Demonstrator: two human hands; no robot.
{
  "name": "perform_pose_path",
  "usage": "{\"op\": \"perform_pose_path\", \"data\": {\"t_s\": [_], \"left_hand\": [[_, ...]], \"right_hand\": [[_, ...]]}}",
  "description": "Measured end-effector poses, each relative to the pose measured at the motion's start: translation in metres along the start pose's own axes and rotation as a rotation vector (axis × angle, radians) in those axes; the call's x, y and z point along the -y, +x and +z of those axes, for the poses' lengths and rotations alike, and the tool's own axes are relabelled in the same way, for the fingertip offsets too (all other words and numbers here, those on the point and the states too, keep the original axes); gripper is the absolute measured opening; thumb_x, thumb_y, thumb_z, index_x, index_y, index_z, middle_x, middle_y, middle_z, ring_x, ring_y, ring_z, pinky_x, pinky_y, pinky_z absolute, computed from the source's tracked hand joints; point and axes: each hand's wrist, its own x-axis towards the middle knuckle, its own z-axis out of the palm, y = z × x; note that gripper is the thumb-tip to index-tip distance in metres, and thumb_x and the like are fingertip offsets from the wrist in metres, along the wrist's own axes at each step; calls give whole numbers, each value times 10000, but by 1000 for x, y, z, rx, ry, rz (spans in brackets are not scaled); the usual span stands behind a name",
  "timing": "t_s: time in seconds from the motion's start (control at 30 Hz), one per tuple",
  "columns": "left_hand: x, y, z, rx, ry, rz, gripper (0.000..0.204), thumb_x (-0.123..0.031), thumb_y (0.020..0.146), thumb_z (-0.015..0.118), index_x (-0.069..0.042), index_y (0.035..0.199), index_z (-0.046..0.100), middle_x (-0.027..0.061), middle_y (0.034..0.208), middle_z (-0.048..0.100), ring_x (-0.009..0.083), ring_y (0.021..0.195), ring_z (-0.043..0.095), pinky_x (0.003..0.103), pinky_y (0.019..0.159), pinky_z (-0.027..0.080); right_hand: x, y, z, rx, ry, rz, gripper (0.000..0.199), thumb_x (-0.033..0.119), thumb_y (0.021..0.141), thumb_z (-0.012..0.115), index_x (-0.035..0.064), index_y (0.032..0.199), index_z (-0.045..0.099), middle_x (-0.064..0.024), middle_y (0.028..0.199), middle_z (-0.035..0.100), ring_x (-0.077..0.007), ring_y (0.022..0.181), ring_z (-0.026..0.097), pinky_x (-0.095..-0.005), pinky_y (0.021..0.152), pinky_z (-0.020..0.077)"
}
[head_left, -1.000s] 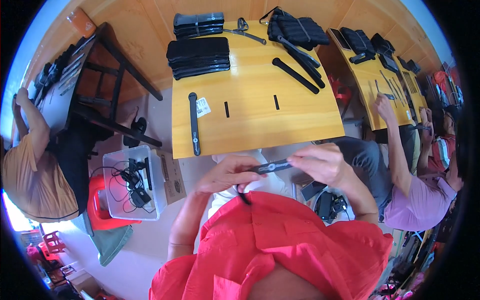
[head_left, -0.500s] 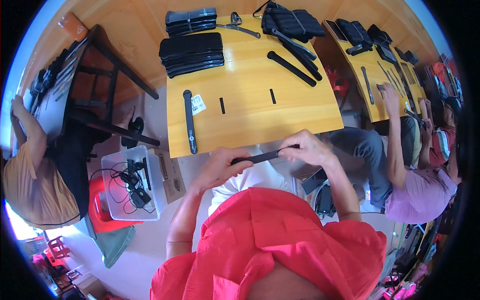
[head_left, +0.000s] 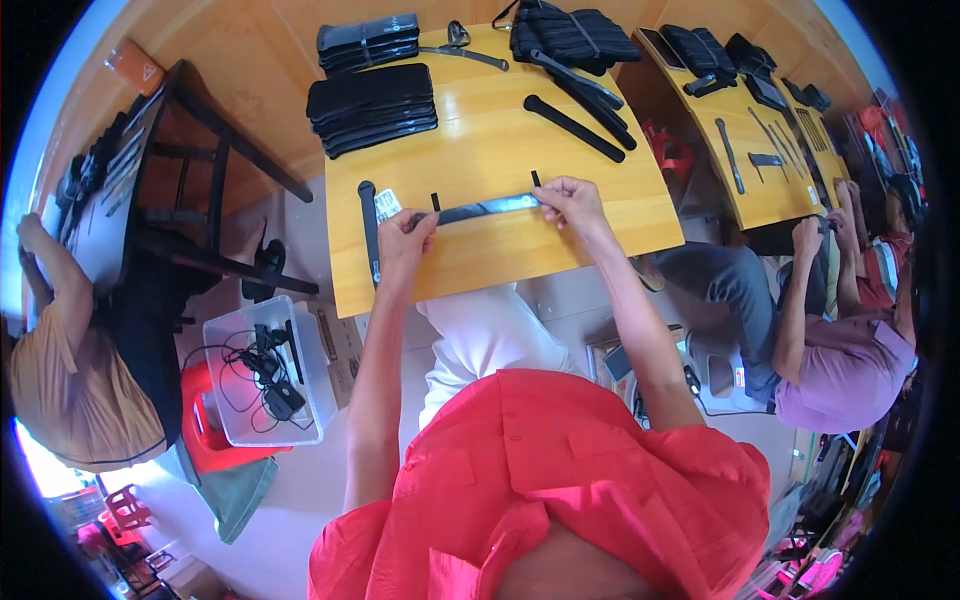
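A flat black strap (head_left: 487,209) is stretched straight between my two hands over the yellow wooden table (head_left: 520,258), its shiny face turned up. My left hand (head_left: 407,240) pinches one end beside a short black mark (head_left: 435,202) on the tabletop. At the other end, close to a second black mark (head_left: 535,179), the fingers of my right hand (head_left: 570,205) grip it. I cannot tell whether the strap touches the wood. Left of my left hand lies another black strap (head_left: 369,215), partly over a white printed label (head_left: 387,203).
Stacked flat black pieces (head_left: 372,108) and a banded bundle (head_left: 368,45) fill the far left of the table. Loose straps (head_left: 575,130) and a black bundle (head_left: 573,42) lie far right. A clear bin (head_left: 318,400) of cables stands left; people sit on both sides.
Both hands have moved forward with the strap, from before the table's near edge to over the tabletop. More of the strap now shows between them. The right-hand neighbour's hand has drawn back.
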Motion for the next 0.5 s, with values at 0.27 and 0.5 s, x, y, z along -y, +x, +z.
{"op": "perform_pose_path", "data": {"t_s": [0.27,0.5], "left_hand": [[12,50,7,-180,384,145,160,-136,773,659,24,775,664,62,590,586,119,549,535,276,511,415],[16,62,11,-242,444,99,185,-156,726,701,15,791,675,102,664,645,176,602,594,311,591,456]], "right_hand": [[-17,48,4,-70,99,-44,122,105,806,653,19,734,606,-25,574,567,-72,461,491,-195,383,347],[-30,69,5,-220,-79,-42,120,47,755,675,19,658,610,-4,556,546,-71,465,474,-215,414,352]]}}
